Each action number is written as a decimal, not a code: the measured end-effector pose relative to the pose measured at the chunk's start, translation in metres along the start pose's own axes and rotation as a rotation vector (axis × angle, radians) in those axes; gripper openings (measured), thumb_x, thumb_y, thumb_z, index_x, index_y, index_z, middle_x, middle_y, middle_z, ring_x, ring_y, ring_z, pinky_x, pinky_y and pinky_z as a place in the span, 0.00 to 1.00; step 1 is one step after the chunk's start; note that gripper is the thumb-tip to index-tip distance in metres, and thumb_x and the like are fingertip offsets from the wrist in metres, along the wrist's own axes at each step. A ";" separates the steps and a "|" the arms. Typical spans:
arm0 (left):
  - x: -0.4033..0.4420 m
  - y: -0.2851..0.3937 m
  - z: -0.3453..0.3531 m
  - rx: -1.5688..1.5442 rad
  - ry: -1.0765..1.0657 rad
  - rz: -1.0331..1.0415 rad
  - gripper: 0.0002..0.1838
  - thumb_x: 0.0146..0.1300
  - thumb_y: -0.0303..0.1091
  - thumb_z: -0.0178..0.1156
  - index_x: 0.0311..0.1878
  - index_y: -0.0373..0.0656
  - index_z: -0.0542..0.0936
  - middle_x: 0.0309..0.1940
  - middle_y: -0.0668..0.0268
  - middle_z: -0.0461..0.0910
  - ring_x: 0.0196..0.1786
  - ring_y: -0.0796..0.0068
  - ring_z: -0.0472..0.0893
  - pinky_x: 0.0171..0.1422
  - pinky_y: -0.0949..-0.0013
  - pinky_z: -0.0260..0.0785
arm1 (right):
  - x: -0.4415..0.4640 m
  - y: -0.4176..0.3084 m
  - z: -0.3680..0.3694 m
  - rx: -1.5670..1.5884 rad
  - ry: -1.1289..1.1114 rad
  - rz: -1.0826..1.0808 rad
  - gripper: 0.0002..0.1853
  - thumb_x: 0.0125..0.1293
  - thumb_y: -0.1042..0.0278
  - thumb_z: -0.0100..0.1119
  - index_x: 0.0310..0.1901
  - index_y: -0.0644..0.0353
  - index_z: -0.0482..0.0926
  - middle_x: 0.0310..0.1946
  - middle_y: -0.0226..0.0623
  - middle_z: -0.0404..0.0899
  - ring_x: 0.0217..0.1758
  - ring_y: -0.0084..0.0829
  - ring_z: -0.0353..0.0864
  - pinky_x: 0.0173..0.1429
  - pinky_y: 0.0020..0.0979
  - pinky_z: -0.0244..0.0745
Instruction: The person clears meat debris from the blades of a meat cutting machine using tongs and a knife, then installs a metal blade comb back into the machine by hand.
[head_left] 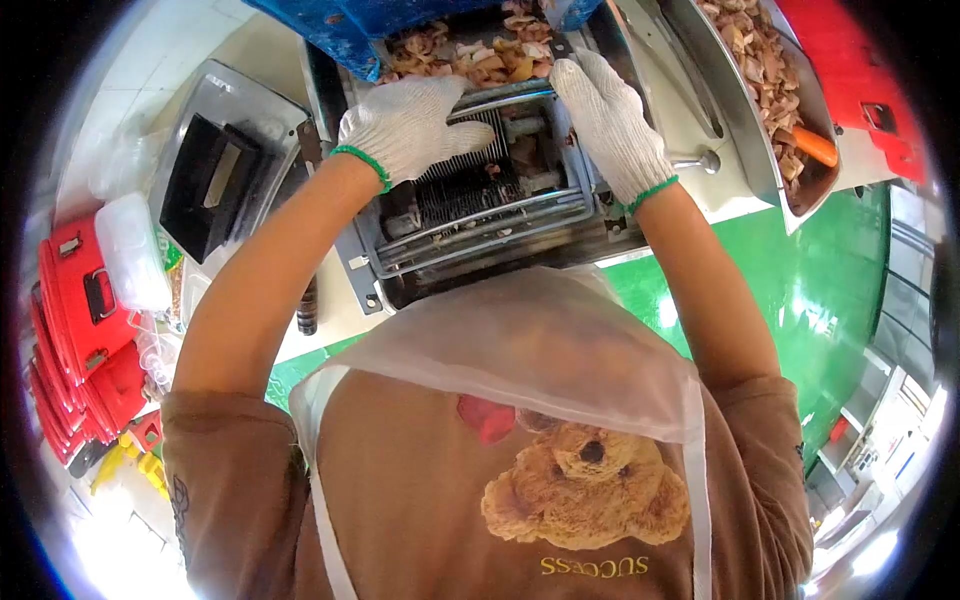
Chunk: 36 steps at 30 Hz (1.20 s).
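Observation:
A rectangular metal comb frame (pixel 470 240) with rows of thin bars lies in the open top of a meat slicing machine (pixel 440 285). My left hand (pixel 410 122), in a white knitted glove with green cuff, grips the frame's far left corner; its thumb points right over the bars. At the far right corner, my right hand (pixel 608 118), gloved alike, has hold of the frame's side, its fingertips partly hidden. Just beyond both hands, pale pieces of meat (pixel 490 60) lie beneath a blue plastic sheet (pixel 345 30).
A metal tray (pixel 765 170) of meat pieces with an orange handle (pixel 815 147) stands at right. Left are a steel pan with a black part (pixel 215 175), a dark-handled tool (pixel 307 308) and red lids (pixel 85 270). The green floor (pixel 790 270) shows at right.

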<state>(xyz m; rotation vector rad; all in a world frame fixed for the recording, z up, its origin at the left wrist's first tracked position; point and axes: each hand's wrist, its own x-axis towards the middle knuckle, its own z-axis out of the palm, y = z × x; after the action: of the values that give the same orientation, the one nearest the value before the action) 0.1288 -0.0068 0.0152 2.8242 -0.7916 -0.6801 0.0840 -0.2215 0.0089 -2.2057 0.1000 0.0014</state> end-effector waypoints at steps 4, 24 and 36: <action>-0.004 -0.007 0.023 0.019 0.334 0.130 0.36 0.62 0.58 0.61 0.68 0.46 0.73 0.67 0.57 0.73 0.70 0.53 0.70 0.71 0.54 0.67 | 0.005 0.015 0.004 -0.009 -0.035 -0.044 0.28 0.74 0.44 0.50 0.58 0.64 0.77 0.52 0.56 0.81 0.60 0.56 0.77 0.63 0.45 0.71; -0.137 -0.032 0.072 -0.932 0.847 -0.528 0.21 0.73 0.35 0.47 0.64 0.38 0.73 0.58 0.59 0.74 0.57 0.70 0.75 0.68 0.68 0.64 | -0.075 0.108 -0.024 0.577 0.414 0.101 0.15 0.78 0.66 0.49 0.56 0.66 0.78 0.45 0.37 0.81 0.46 0.28 0.82 0.49 0.30 0.83; -0.130 0.005 0.069 -0.829 0.608 -0.618 0.27 0.74 0.44 0.47 0.68 0.37 0.67 0.54 0.58 0.75 0.54 0.68 0.75 0.61 0.65 0.69 | -0.095 0.117 -0.018 0.557 0.373 0.122 0.17 0.79 0.64 0.48 0.58 0.68 0.77 0.40 0.39 0.82 0.38 0.26 0.82 0.43 0.29 0.82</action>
<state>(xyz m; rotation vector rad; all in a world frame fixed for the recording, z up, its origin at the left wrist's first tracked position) -0.0039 0.0558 0.0056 2.2175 0.4055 -0.0993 -0.0200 -0.2987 -0.0709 -1.6185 0.3935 -0.3323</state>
